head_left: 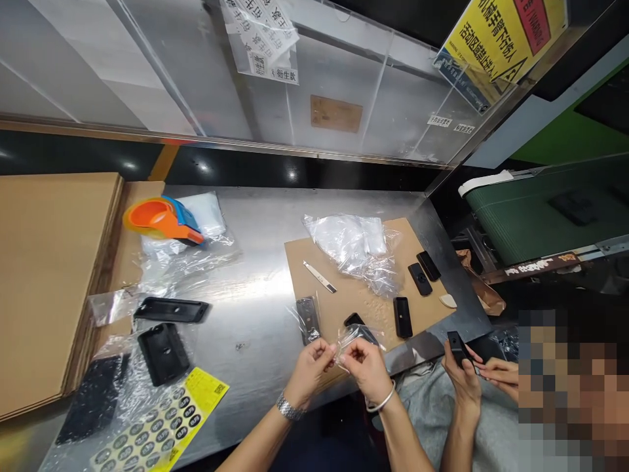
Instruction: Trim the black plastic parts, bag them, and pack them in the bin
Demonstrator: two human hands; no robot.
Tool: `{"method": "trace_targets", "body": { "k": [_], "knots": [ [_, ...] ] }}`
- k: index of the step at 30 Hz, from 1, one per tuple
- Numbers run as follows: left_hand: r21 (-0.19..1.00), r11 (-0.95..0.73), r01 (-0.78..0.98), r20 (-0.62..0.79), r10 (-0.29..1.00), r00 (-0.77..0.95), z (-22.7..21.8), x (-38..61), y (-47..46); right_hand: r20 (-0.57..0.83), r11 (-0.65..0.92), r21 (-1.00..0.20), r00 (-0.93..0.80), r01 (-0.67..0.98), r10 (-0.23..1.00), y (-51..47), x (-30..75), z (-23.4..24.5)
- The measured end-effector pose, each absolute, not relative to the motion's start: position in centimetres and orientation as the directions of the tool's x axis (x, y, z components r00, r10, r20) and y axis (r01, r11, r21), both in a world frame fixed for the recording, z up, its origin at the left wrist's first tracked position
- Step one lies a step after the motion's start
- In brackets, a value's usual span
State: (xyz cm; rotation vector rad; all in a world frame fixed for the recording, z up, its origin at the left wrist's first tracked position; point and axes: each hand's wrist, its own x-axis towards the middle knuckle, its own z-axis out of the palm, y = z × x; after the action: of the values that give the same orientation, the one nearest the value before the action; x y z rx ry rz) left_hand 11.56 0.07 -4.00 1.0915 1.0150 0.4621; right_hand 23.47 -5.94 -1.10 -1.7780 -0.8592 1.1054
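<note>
My left hand (310,368) and my right hand (364,364) meet at the near edge of the steel table (255,288). Both pinch the mouth of a small clear plastic bag (354,335) that holds a black part. My left wrist wears a metal watch, my right wrist a thin bangle. The bag hangs over the near edge of a cardboard sheet (344,298). A second black part (401,316) lies just right of the bag on that sheet.
A heap of clear bags (358,249), two black parts (423,272) and a blade (319,276) lie on the cardboard. At left are black trays (164,331), a yellow sticker sheet (162,426), an orange tape dispenser (162,219) and stacked cardboard (49,275). Another person's hands (472,373) hold a black part at right.
</note>
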Motion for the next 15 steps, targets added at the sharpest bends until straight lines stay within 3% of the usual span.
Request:
{"method": "trace_targets", "body": {
  "k": [4, 7, 9, 10, 13, 15],
  "knots": [
    [0.925, 0.296, 0.239, -0.370, 0.847, 0.383, -5.0, 10.6, -0.1, -0.283, -0.396, -0.911, 0.523, 0.115, 0.804, -6.5, 23.9, -2.1],
    [0.895, -0.161, 0.416, -0.030, 0.908, 0.417, -5.0, 10.1, -0.4, -0.204, -0.341, -0.898, 0.422, 0.279, 0.883, -6.6, 23.2, -1.8],
    [0.740, -0.474, 0.477, 0.149, 0.807, 0.571, -5.1, 10.0, -0.5, -0.121, -0.253, -0.846, 0.294, 0.470, 0.948, -6.6, 22.5, -1.5],
    [0.676, -0.559, 0.480, 0.171, 0.752, 0.636, -5.2, 9.9, -0.4, -0.087, -0.211, -0.806, 0.242, 0.553, 0.966, -6.6, 22.2, -1.4],
    [0.584, -0.634, 0.507, 0.166, 0.705, 0.689, -6.2, 9.8, 0.1, -0.048, -0.169, -0.752, 0.203, 0.636, 0.978, -6.9, 22.2, -2.2],
    [0.570, -0.605, 0.556, 0.154, 0.743, 0.651, -7.2, 9.7, 0.7, -0.069, -0.263, -0.764, 0.331, 0.589, 0.941, -7.3, 23.1, -3.7]
  ]
}}
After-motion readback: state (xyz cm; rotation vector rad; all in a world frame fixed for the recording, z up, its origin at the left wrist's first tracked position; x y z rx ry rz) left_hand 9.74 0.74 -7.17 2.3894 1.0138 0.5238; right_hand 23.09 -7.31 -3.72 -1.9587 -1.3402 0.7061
